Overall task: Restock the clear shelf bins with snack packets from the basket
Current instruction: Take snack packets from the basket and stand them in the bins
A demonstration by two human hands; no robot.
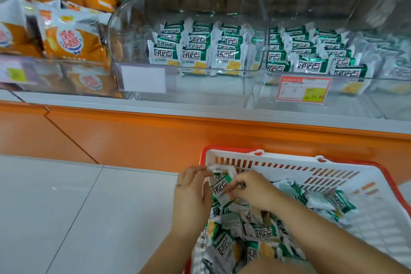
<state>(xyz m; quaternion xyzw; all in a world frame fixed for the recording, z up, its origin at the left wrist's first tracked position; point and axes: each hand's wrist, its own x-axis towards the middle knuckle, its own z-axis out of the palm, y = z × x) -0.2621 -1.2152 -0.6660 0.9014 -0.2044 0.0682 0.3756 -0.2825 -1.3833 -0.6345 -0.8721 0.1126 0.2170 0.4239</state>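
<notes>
Over the far-left corner of the basket, seen from the head view, both hands meet on one green-and-white packet; the left hand has its fingers curled round the packet's left edge and top, perhaps with more packets stacked behind, cannot tell; the right hand pinches the right edge between thumb and fingertips; the packet stands roughly upright, just above the heap.

Loose packets of the same kind lie jumbled across the basket's left half; its right half shows bare white bottom.

Beyond the basket, above the orange shelf base, sit the clear bins; the middle bin, straight ahead of the basket, holds three neat rows of matching packets toward its back, front part unfilled; the right bin, bearing a red-framed price tag, holds similar rows; further left, orange packets of another kind.

Judgement: the step in hand is gathering, squaring up a packet before the lift; the task looks well short of done, as the heap is large.

The next move calls for a lift up and forward from the basket, over a bin's front wall; packet kept upright, print facing front, set before an existing row; the foil looks slippery, so the pinch wants to be firm.
</notes>
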